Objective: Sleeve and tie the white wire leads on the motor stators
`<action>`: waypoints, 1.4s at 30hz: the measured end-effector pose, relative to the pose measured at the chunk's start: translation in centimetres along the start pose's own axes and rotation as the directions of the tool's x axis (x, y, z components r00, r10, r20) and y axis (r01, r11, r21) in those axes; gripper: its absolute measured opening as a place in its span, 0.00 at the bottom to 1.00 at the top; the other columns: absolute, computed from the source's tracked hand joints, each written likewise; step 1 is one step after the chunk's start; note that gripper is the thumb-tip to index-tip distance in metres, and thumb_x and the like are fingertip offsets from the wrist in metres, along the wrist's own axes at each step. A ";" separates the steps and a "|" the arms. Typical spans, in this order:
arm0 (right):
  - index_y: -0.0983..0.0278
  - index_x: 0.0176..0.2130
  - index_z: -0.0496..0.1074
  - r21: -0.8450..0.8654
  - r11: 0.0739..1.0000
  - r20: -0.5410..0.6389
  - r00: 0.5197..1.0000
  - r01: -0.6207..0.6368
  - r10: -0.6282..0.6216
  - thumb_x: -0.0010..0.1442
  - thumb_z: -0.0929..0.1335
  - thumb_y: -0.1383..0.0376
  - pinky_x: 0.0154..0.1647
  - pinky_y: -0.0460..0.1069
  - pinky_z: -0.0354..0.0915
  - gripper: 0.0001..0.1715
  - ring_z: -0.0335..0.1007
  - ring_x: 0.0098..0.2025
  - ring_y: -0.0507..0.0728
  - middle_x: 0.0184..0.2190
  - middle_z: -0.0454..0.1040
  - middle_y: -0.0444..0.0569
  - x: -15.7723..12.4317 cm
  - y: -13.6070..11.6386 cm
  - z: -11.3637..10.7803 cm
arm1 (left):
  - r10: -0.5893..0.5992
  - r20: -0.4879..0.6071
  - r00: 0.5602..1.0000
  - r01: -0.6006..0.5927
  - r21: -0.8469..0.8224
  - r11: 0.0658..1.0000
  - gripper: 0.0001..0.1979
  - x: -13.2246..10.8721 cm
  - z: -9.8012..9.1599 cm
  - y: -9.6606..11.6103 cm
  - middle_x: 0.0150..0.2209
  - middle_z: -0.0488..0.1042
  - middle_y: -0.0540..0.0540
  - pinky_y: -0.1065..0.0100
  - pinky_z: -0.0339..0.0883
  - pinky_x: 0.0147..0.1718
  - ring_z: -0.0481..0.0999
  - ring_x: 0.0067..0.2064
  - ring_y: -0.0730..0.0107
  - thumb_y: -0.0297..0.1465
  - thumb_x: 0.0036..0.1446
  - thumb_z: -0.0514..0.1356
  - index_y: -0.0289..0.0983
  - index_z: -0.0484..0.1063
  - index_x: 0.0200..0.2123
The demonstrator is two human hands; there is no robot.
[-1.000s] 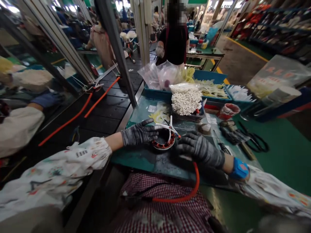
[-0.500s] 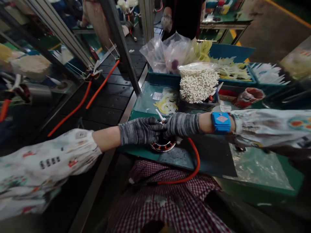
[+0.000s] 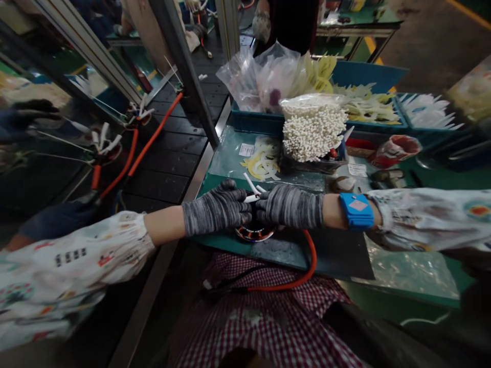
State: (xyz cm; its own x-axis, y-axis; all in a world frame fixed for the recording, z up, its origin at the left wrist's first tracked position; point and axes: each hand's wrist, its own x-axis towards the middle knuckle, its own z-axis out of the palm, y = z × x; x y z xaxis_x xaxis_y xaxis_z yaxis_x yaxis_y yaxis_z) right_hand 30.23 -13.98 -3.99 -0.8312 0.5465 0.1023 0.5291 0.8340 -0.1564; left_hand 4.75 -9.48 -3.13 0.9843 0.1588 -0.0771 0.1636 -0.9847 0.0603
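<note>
A round motor stator point(image 3: 256, 234) with copper-coloured windings round its rim lies on the dark mat in front of me. White sleeved leads point(image 3: 251, 184) stick up from its middle, and a thick orange cable point(image 3: 311, 255) curves away to its right. My left hand point(image 3: 218, 207), in a grey striped glove, grips the stator from the left with fingers curled at its top. From the right my right hand point(image 3: 289, 205), gloved alike, closes over the stator beside the leads. Both sets of fingertips meet near the centre, and what lies under them is partly hidden.
Behind my hands stand a bundle of white-tipped sleeves point(image 3: 314, 133), a blue bin point(image 3: 257, 122) with plastic bags, and a red cup point(image 3: 399, 149). On the left runs a dark conveyor point(image 3: 172, 163) carrying other orange-cabled stators. A co-worker's dark-gloved hand point(image 3: 34, 110) is at far left.
My hands have parted slightly, showing more white leads between them. The left thumb has lifted. A co-worker's gloved hand and sleeve have come into view at the left.
</note>
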 end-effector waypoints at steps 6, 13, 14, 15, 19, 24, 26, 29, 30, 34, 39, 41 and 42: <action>0.55 0.51 0.84 -0.136 0.984 -0.055 0.991 0.117 -0.126 0.82 0.67 0.63 0.50 0.57 0.75 0.14 0.78 0.55 0.61 0.55 0.86 0.48 -4.4 -0.8 1.5 | -0.004 -0.085 0.996 0.008 0.046 0.999 0.15 -2.6 1.4 -0.3 0.56 0.87 0.54 0.53 0.62 0.70 0.79 0.58 0.58 0.28 0.76 0.59 0.51 0.85 0.50; 0.51 0.73 0.70 -0.033 0.788 -0.633 0.623 -0.614 0.459 0.75 0.72 0.61 0.63 0.65 0.71 0.31 0.73 0.61 0.69 0.62 0.80 0.56 -10.5 -7.9 8.9 | -0.004 -0.212 0.977 -0.031 -0.163 0.986 0.16 -0.6 -1.0 -1.0 0.62 0.83 0.47 0.44 0.48 0.78 0.72 0.70 0.45 0.50 0.71 0.68 0.48 0.83 0.53; 0.54 0.75 0.66 0.031 0.742 -0.639 0.557 -0.670 0.530 0.75 0.71 0.59 0.61 0.66 0.72 0.34 0.74 0.59 0.70 0.59 0.81 0.58 -10.9 -8.6 9.3 | -0.062 -0.220 0.973 0.014 -0.214 0.977 0.21 0.7 -1.4 -1.0 0.64 0.82 0.44 0.44 0.49 0.79 0.71 0.71 0.43 0.52 0.69 0.69 0.47 0.83 0.57; 0.57 0.76 0.65 0.081 0.713 -0.627 0.521 -0.696 0.579 0.76 0.69 0.58 0.58 0.66 0.73 0.35 0.75 0.56 0.70 0.56 0.82 0.59 -11.2 -9.1 9.4 | -0.122 -0.216 0.969 0.065 -0.252 0.966 0.26 2.2 -1.7 -1.0 0.65 0.81 0.42 0.43 0.51 0.78 0.70 0.72 0.41 0.53 0.67 0.71 0.45 0.82 0.60; 0.55 0.66 0.76 0.032 0.695 -0.589 0.548 -0.718 0.594 0.76 0.67 0.64 0.56 0.63 0.70 0.23 0.77 0.49 0.67 0.47 0.85 0.54 -12.2 -9.1 7.6 | -0.188 -0.006 0.982 0.167 -0.426 0.889 0.29 8.3 -1.7 -1.5 0.59 0.84 0.38 0.43 0.67 0.70 0.80 0.63 0.43 0.46 0.63 0.75 0.38 0.80 0.62; 0.52 0.55 0.82 -0.156 0.638 -0.615 0.580 -0.754 0.535 0.76 0.69 0.68 0.60 0.63 0.65 0.15 0.73 0.56 0.67 0.52 0.86 0.52 -12.8 -7.7 5.9 | -0.032 0.126 0.991 0.107 -0.652 0.750 0.13 11.2 -0.8 -2.8 0.50 0.87 0.45 0.64 0.78 0.52 0.86 0.50 0.62 0.32 0.70 0.68 0.37 0.81 0.55; 0.52 0.59 0.80 -0.133 0.674 -0.654 0.576 -0.727 0.491 0.78 0.70 0.63 0.63 0.64 0.65 0.14 0.72 0.60 0.68 0.60 0.84 0.53 -12.3 -7.9 6.2 | -0.034 0.109 0.993 0.102 -0.708 0.699 0.13 11.0 -0.6 -3.2 0.50 0.87 0.44 0.64 0.79 0.51 0.86 0.50 0.61 0.32 0.69 0.68 0.37 0.82 0.55; 0.53 0.63 0.77 -0.067 0.713 -0.628 0.585 -0.698 0.513 0.75 0.72 0.47 0.71 0.68 0.61 0.24 0.67 0.69 0.71 0.70 0.76 0.57 -11.2 -9.1 6.8 | -0.051 0.091 0.995 0.101 -0.726 0.680 0.13 10.6 -0.4 -3.2 0.50 0.88 0.43 0.62 0.78 0.53 0.86 0.52 0.59 0.33 0.70 0.68 0.37 0.83 0.55; 0.55 0.63 0.77 -0.063 0.702 -0.620 0.579 -0.709 0.530 0.74 0.72 0.43 0.72 0.69 0.60 0.28 0.65 0.70 0.72 0.72 0.75 0.59 -10.8 -9.6 6.9 | -0.051 0.095 0.994 0.104 -0.730 0.676 0.13 10.5 -0.3 -3.2 0.51 0.88 0.43 0.62 0.78 0.53 0.86 0.52 0.59 0.33 0.70 0.68 0.37 0.83 0.55; 0.56 0.64 0.76 -0.121 0.634 -0.660 0.539 -0.764 0.523 0.75 0.72 0.46 0.75 0.68 0.56 0.27 0.65 0.70 0.72 0.70 0.76 0.59 -9.8 -10.5 6.9 | -0.070 0.096 0.993 0.118 -0.741 0.661 0.13 10.7 0.1 -3.0 0.50 0.87 0.43 0.62 0.78 0.54 0.86 0.51 0.60 0.33 0.69 0.68 0.36 0.82 0.55; 0.53 0.55 0.84 -0.093 0.648 -0.624 0.552 -0.756 0.554 0.74 0.74 0.50 0.78 0.67 0.53 0.16 0.65 0.72 0.70 0.70 0.78 0.51 -9.7 -10.2 6.3 | -0.124 0.064 0.990 0.133 -0.681 0.720 0.19 10.3 -0.5 -2.7 0.55 0.86 0.41 0.55 0.79 0.59 0.86 0.55 0.55 0.36 0.70 0.68 0.38 0.79 0.62; 0.52 0.58 0.85 0.003 0.665 -0.559 0.550 -0.747 0.620 0.75 0.73 0.50 0.77 0.71 0.55 0.18 0.66 0.72 0.72 0.69 0.79 0.52 -9.9 -10.1 5.6 | -0.149 -0.032 0.988 0.106 -0.562 0.821 0.31 9.2 -1.0 -1.6 0.62 0.82 0.36 0.46 0.77 0.65 0.83 0.62 0.47 0.44 0.67 0.73 0.38 0.76 0.67; 0.52 0.60 0.85 0.074 0.685 -0.515 0.560 -0.725 0.649 0.76 0.72 0.49 0.76 0.72 0.57 0.20 0.67 0.71 0.73 0.69 0.79 0.54 -10.1 -10.1 5.1 | -0.152 -0.106 0.983 0.084 -0.472 0.877 0.40 8.6 -1.1 -0.7 0.66 0.79 0.33 0.42 0.73 0.69 0.79 0.67 0.42 0.51 0.62 0.76 0.38 0.74 0.70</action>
State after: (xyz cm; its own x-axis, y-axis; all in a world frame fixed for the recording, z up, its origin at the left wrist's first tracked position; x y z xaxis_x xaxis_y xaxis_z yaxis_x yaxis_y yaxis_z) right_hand 32.46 -28.28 -8.42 -0.0342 0.8866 0.4613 0.9523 0.1690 -0.2542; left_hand 13.15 -7.38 -2.73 0.9496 0.3129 0.0205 0.2580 -0.8166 0.5163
